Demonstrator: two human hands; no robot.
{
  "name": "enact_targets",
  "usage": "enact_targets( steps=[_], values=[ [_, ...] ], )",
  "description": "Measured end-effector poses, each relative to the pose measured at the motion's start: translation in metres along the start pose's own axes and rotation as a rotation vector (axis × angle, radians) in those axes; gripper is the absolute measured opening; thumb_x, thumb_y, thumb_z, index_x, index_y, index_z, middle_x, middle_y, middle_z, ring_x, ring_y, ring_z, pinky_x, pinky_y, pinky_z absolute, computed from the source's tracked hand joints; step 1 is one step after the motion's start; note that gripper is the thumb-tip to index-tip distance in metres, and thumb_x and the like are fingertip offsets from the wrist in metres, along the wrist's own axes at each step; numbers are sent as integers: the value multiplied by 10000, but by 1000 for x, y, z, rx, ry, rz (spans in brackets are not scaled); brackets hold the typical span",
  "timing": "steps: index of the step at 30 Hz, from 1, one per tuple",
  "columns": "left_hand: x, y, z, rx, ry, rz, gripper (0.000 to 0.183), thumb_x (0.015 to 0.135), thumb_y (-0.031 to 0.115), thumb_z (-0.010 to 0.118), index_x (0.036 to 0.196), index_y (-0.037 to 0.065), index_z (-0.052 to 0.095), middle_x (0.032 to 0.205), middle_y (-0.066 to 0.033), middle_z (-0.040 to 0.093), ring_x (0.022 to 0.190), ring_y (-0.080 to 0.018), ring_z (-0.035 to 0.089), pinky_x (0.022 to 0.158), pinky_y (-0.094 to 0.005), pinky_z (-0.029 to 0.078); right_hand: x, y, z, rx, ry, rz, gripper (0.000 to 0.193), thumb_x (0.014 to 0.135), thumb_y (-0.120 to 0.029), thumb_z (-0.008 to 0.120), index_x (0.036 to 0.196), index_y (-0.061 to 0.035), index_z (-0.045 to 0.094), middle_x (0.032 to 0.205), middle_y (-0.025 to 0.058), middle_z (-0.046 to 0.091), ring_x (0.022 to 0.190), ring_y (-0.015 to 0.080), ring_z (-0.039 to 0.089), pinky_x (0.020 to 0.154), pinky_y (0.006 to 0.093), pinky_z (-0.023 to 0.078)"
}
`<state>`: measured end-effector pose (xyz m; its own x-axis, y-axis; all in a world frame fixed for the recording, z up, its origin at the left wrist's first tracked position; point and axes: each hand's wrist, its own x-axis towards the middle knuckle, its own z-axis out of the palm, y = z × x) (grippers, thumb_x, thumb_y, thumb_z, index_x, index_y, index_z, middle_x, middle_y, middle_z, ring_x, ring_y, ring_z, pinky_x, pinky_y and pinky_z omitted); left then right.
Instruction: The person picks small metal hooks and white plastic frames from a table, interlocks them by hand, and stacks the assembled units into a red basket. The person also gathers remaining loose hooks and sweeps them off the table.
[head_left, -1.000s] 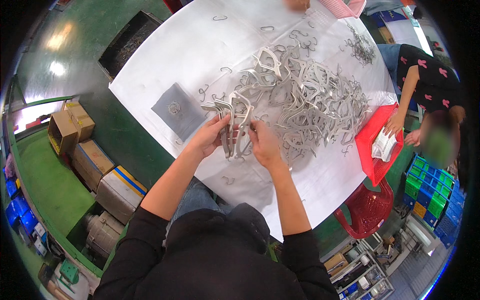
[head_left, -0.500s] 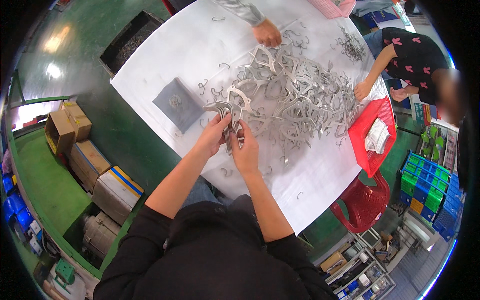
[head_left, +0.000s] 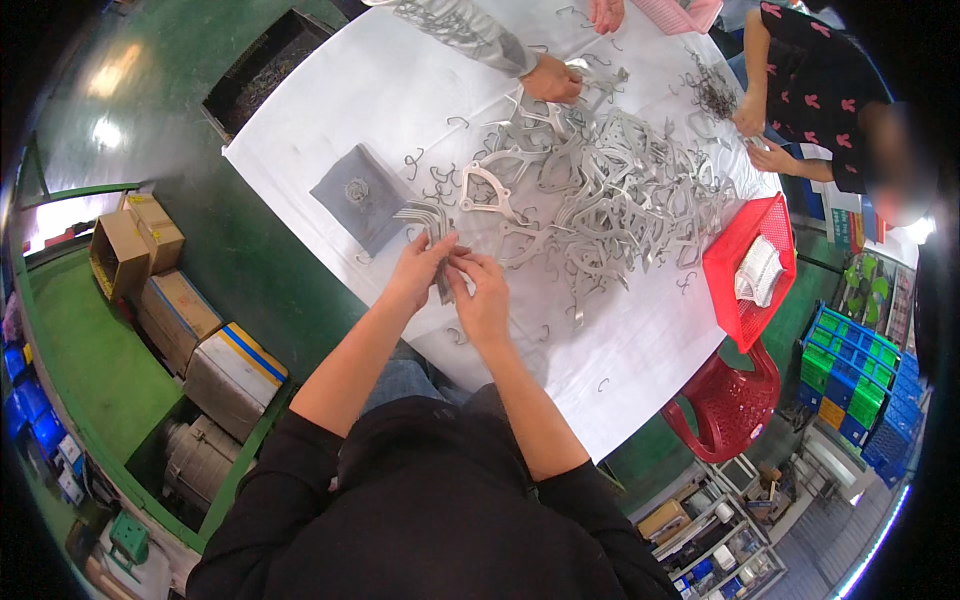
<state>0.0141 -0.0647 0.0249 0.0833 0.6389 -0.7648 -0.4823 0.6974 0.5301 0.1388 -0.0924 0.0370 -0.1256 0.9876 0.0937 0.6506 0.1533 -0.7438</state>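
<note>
A small stack of curved grey metal brackets (head_left: 428,211) is held between my hands above the near left part of the table. My left hand (head_left: 416,272) has its fingers wrapped round the stack from the left. Against its right side, my right hand (head_left: 482,300) presses with bent fingers, the fingertips close to those of the left. Beyond them lies a large tangled heap of similar metal brackets (head_left: 610,190), with one loose bracket (head_left: 487,190) at its near edge. Left of the stack is a grey square cloth or pad (head_left: 345,215) with a small pile on it.
Small wire hooks (head_left: 413,160) are scattered over the white-covered table (head_left: 640,350). A red basket (head_left: 738,318) with a white bundle (head_left: 758,272) sits at the right edge, above a dark red chair (head_left: 735,405). Co-workers' hands (head_left: 552,80) reach in at the far side and right (head_left: 770,156).
The stack and both my hands have shifted slightly left, and my fingers have come closer together. Across the table, one co-worker's hand moved right and lifts a bracket; another hand has appeared.
</note>
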Motion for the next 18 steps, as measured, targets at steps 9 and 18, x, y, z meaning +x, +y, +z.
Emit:
enact_targets(
  steps=[9,18],
  values=[
    [16,34,-45,-51,-47,-6,340,865,175,603,1160,24,526,851,-110,621,718,-183,608,644,-297,515,79,105,7,-217,30,438,139,805,-186,649,890,-75,660,990,114,608,852,287,606,738,384,467],
    [22,69,-30,253,-212,-157,423,864,268,637,1188,38,496,966,-124,639,847,-204,645,675,-294,519,87,64,-75,111,-368,-11,96,787,-57,603,871,-71,647,885,52,626,866,267,587,760,346,467]
  ],
)
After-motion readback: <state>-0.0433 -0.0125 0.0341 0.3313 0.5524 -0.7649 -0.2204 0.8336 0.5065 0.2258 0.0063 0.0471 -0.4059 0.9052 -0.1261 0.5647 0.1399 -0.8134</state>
